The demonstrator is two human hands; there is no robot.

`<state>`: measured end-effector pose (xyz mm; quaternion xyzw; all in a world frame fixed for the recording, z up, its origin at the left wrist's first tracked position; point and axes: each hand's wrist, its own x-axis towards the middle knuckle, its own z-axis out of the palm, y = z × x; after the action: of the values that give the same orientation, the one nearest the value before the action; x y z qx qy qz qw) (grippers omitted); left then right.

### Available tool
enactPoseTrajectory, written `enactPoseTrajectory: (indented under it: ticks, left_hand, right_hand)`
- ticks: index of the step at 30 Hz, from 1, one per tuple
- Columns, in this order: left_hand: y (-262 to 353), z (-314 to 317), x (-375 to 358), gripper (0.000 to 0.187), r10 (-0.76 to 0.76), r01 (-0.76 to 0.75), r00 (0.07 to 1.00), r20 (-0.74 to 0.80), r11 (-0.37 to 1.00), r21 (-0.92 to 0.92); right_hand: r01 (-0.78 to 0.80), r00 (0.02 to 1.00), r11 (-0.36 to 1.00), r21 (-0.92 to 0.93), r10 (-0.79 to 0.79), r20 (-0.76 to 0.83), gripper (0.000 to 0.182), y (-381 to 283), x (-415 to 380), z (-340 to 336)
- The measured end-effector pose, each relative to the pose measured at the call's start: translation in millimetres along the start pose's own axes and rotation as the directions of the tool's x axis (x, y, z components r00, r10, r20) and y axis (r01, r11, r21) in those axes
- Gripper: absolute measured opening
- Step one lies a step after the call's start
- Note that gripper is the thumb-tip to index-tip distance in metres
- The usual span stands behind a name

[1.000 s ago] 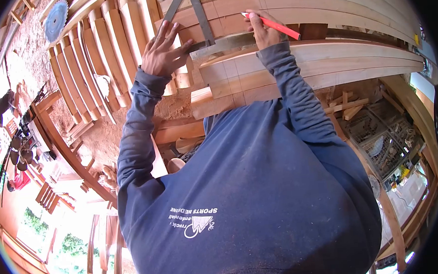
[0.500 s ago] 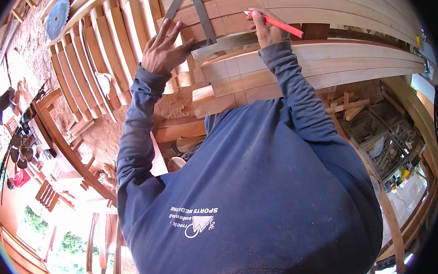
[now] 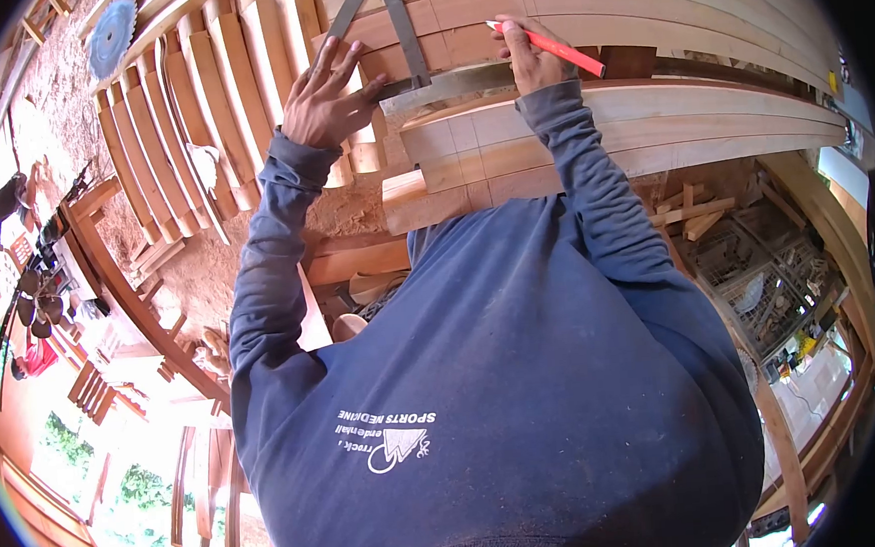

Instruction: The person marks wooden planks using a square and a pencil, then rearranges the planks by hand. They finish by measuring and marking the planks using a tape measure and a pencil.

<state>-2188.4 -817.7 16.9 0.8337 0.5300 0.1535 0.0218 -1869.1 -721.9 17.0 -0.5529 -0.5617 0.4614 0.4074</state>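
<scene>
My left hand [image 3: 325, 105] has its fingers spread, with fingertips by one arm of a dark metal angled square [image 3: 405, 35] and the thumb near its lower end. The square lies across pale wooden boards [image 3: 454, 47] set side by side, with thin lines drawn across them. My right hand [image 3: 537, 62] is closed around a red pencil [image 3: 569, 56], its sharpened tip pointing left over the boards. Nearer my body lies a second group of boards [image 3: 509, 134], also crossed by thin marks.
Shaped wooden pieces [image 3: 216, 96] stand in a row to the left, with a round saw blade [image 3: 113, 35] beyond them. Sawdust [image 3: 344, 211] covers the ground below. At the right are dark crates [image 3: 758, 274] with wood scraps. A person in red [image 3: 38, 358] is far left.
Both hands, the pencil and the square keep their places on the boards. The view has shifted very slightly.
</scene>
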Motion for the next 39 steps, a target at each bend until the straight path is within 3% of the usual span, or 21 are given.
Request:
enactPoseTrajectory:
  ticks: [9,17,21,25,28,31,34,37,39]
  left_hand:
    - [1.3,-5.8,-2.7,0.061,-0.039,0.043,0.995,0.096,0.998,-0.039]
    - [-2.0,1.1,-4.2,0.059,-0.024,0.026,0.996,0.082,0.999,-0.024]
    - [5.1,-3.8,2.4,0.046,-0.055,0.054,0.997,-0.047,0.998,-0.028]
    - [2.7,2.6,-0.9,0.047,-0.052,0.051,0.996,-0.066,0.998,-0.030]
    - [2.4,-0.5,-0.5,0.047,-0.060,0.058,0.997,-0.042,0.998,-0.040]
    - [1.8,0.7,0.3,0.047,-0.036,0.035,0.996,-0.076,0.999,-0.010]
    - [0.0,4.5,-0.5,0.047,-0.024,0.023,0.996,-0.090,1.000,-0.006]
    - [-0.1,4.3,-1.2,0.048,-0.023,0.023,0.996,-0.085,1.000,-0.011]
    - [-0.8,3.0,-0.4,0.048,-0.025,0.025,0.997,-0.073,1.000,-0.003]
  right_hand:
    - [0.055,0.998,0.995,-0.084,-0.056,-0.018,0.022,-9.3,-0.5,4.3]
    - [0.389,0.915,0.898,-0.206,-0.402,-0.023,0.018,-22.6,45.1,76.2]
    - [0.362,0.921,0.867,-0.342,-0.389,-0.012,0.020,-26.4,79.4,114.1]
    - [0.373,0.907,0.845,-0.383,-0.420,-0.044,0.019,-23.8,95.9,131.0]
    - [0.404,0.899,0.804,-0.437,-0.436,0.029,0.019,-33.1,86.6,121.2]
    - [0.333,0.941,0.859,-0.388,-0.330,0.078,0.018,-23.2,80.3,115.0]
    - [0.375,0.910,0.780,-0.501,-0.413,0.039,0.016,-28.2,89.0,124.6]
    - [0.362,0.921,0.819,-0.445,-0.388,0.036,0.025,7.4,110.0,130.6]
    - [0.366,0.922,0.853,-0.372,-0.388,0.017,0.027,-3.3,107.9,129.2]
